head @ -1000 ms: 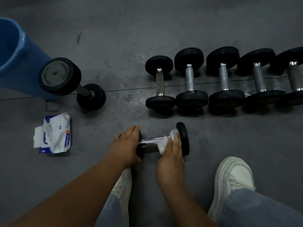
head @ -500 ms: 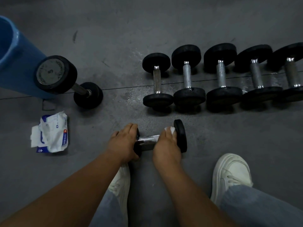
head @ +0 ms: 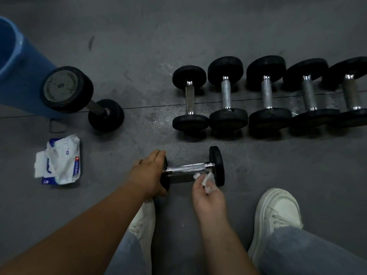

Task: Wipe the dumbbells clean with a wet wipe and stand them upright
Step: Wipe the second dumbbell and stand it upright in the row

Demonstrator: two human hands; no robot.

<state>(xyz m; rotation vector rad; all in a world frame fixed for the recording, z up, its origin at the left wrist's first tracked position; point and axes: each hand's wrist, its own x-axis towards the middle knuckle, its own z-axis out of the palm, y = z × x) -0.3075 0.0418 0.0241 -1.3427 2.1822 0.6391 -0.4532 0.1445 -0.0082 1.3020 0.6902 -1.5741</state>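
the small dumbbell (head: 188,168) lies on the floor (head: 258,175) just ahead of the person's shoes, its bar level and its long axis running left to right across the view

the left hand (head: 150,172) is capped over the left head, fingers curled round the rim and holding it, so that head is mostly hidden

the right hand (head: 208,195) sits on the near side of the bar, close to the bare right head, with its fingers bunched round a crumpled wipe (head: 205,178); whether the wipe touches the metal i cannot tell

everything turns on that sideways axis: to stand the dumbbell up, one head has to swing up over the other, and the left hand already has an end to lift, which would probably tip the weight onto the right head

the standing dumbbell (head: 67,90) is well off to the left beside the blue bin (head: 12,56), so the left hand is the nearer one for carrying it there

the row of dumbbells (head: 266,96) beyond lies with bars pointing away from the person, at right angles to this one
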